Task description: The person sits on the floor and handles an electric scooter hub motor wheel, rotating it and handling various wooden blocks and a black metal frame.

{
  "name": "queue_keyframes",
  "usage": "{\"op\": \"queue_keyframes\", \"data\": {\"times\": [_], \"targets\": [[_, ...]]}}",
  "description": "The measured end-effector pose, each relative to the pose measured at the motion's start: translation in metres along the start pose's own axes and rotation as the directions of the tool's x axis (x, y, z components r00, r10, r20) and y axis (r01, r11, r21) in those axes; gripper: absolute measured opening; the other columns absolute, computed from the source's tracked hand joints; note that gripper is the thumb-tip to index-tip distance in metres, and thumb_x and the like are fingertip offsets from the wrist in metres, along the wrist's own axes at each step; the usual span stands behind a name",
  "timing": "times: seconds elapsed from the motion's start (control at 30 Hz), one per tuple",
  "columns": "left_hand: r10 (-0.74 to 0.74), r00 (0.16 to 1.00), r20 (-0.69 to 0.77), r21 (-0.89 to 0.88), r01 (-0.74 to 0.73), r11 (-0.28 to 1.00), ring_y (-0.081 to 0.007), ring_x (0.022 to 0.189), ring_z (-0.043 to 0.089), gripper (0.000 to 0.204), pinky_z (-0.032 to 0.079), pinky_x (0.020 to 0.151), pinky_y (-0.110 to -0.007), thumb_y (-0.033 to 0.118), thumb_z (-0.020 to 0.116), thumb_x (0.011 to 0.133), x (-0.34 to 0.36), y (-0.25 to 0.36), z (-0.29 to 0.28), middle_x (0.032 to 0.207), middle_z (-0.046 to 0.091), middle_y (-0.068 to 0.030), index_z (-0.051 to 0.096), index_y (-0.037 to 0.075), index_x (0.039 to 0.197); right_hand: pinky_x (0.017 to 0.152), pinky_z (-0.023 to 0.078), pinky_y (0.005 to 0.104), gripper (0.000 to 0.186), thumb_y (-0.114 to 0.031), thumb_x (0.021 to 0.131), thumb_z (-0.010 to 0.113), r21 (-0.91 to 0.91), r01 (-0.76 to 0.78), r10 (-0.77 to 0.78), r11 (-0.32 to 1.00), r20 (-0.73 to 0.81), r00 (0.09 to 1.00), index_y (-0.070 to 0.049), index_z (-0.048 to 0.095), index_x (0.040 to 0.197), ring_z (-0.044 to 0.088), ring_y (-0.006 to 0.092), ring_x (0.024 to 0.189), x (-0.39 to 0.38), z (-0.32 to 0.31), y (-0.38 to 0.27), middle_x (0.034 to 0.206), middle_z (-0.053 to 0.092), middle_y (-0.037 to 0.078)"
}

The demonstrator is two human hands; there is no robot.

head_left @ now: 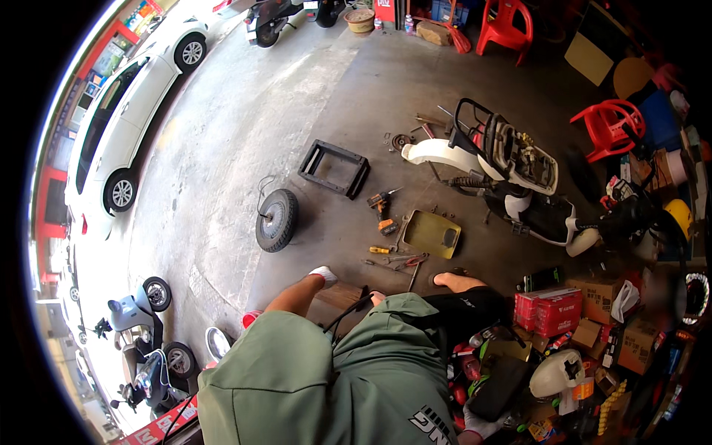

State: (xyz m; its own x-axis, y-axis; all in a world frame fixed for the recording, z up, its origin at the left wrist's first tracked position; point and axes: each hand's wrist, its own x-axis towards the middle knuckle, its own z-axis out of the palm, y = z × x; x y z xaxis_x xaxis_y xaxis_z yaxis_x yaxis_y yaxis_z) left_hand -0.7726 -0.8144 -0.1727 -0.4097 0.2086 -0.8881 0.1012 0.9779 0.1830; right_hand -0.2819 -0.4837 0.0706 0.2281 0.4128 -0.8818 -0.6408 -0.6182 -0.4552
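Note:
My left hand [324, 275], in a white glove, hangs low over the floor beside a brown wooden block [341, 295]; its fingers are too small to make out. My right hand [482, 424], also gloved, is at the lower right with its fingers at the edge of a black box-like object [498, 391], seemingly gripping it. In front of me lie a yellow-handled screwdriver [380, 250], several metal hand tools [404, 261], an orange-and-black cordless drill [383, 213] and an olive tray [432, 233]. Beyond my left hand, a wheel with a tyre [277, 220] trails a cable.
A black metal frame [334, 169] rests on the floor ahead. A partly dismantled scooter [519, 174] stands at right. Red boxes [549, 311] and piled parts crowd the right side. Red plastic chairs [506, 30], a parked scooter [144, 334] and a white car [137, 111] stand farther off.

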Motion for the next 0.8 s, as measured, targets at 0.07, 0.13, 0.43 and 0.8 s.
{"op": "queue_keyframes", "data": {"times": [0.07,0.13,0.43,0.8], "targets": [[-0.129,0.991,-0.021,-0.047,0.128,0.991,-0.0289,0.068,0.069,0.043,0.055,0.060,-0.041,0.033,0.060,0.085,-0.016,-0.026,-0.019,0.088,0.071,-0.0183,0.071,-0.002,0.109,0.089,0.042,0.0575,0.067,-0.064,0.077,0.068,-0.079,-0.019,0.021,0.997,0.020,1.000,-0.020,0.061,0.127,0.055,0.0327,0.115,-0.002,0.015,0.010,0.130,0.060,0.006],[-0.097,0.995,-0.039,-0.076,0.094,0.993,-0.0278,0.065,0.067,0.042,0.054,0.058,-0.041,0.031,0.059,0.088,-0.001,-0.060,-0.030,0.087,0.070,-0.0177,0.069,-0.002,0.112,0.097,0.035,0.0649,0.069,-0.068,0.086,0.058,-0.203,0.034,-0.027,0.978,0.039,0.999,-0.019,0.056,0.135,0.051,0.0357,0.122,0.013,0.021,0.017,0.136,0.058,0.007],[-0.239,0.955,-0.175,-0.484,0.128,0.866,-0.0204,0.060,0.059,0.039,0.050,0.054,-0.036,0.031,0.059,0.088,0.013,-0.153,-0.073,0.076,0.064,-0.0086,0.070,0.005,0.115,0.082,0.040,0.0525,0.072,-0.076,0.076,0.057,-0.462,-0.151,0.167,0.874,-0.007,0.986,-0.023,0.063,0.123,0.054,0.0322,0.105,-0.011,0.078,0.122,0.121,0.063,0.003],[-0.404,0.915,-0.009,-0.778,0.247,0.577,-0.0226,0.066,0.064,0.040,0.053,0.063,-0.037,0.030,0.059,0.088,0.022,-0.317,-0.142,0.084,0.071,-0.0141,0.071,0.002,0.115,0.086,0.040,0.0536,0.063,-0.073,0.081,0.054,-0.796,-0.161,0.237,0.583,-0.023,0.971,-0.028,0.062,0.125,0.055,0.0302,0.110,-0.092,0.221,0.366,0.122,0.064,0.001]]}}
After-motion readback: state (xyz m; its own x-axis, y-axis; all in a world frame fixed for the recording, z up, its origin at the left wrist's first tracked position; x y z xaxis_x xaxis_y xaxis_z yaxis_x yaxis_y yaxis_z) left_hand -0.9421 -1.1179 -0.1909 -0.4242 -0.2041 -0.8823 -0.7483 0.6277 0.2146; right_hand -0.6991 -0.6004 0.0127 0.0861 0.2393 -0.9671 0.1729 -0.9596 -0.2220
